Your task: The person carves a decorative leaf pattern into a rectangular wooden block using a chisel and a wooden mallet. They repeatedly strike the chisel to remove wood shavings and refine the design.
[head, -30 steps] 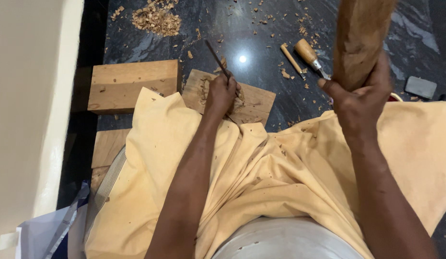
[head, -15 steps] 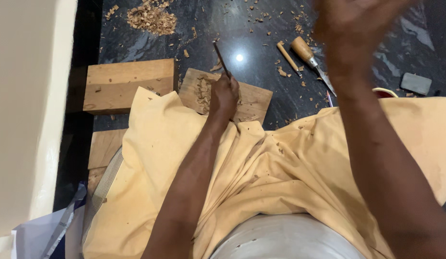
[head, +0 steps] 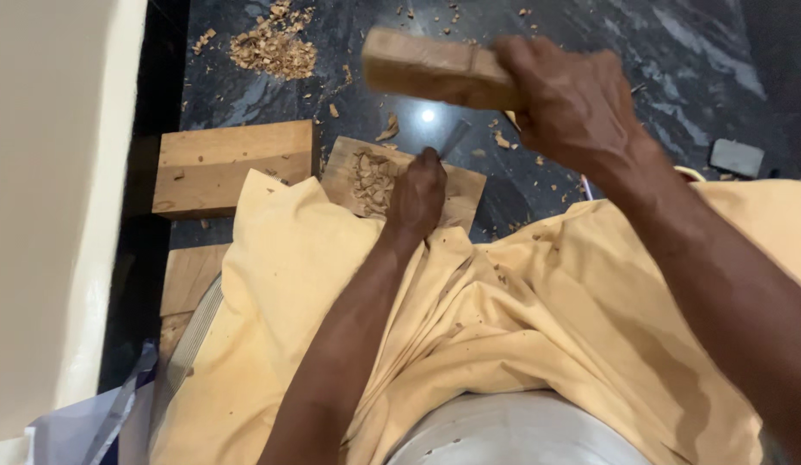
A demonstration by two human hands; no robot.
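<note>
In the head view I look straight down at my lap. My left hand (head: 417, 194) sits in the middle of the frame, a bit above the center. Its fingers are curled tight around a thin dark chisel (head: 454, 138). The chisel sticks up and to the right out of my fist, and its low end is hidden under my hand. My fist rests on a flat wooden board (head: 456, 185) that lies on the floor. The board has a rough carved patch with loose chips just left of my hand.

My right hand (head: 572, 103) is in the upper right part of the frame. Its fingers are wrapped tight around a wooden mallet (head: 435, 69). The mallet points left and looks blurry. It is above the chisel and I cannot tell if it touches the chisel top.

A yellow cloth (head: 547, 327) covers my lap and fills the lower half of the frame. Its top edge lies over the near side of the board.

At the upper left, a bigger wooden block (head: 232, 168) lies just beside the board. Above it, a pile of wood shavings (head: 271, 47) sits on the dark shiny floor (head: 676, 52). A small grey stone (head: 736, 157) lies at the far right. A pale wall (head: 47, 215) runs down the left side.
</note>
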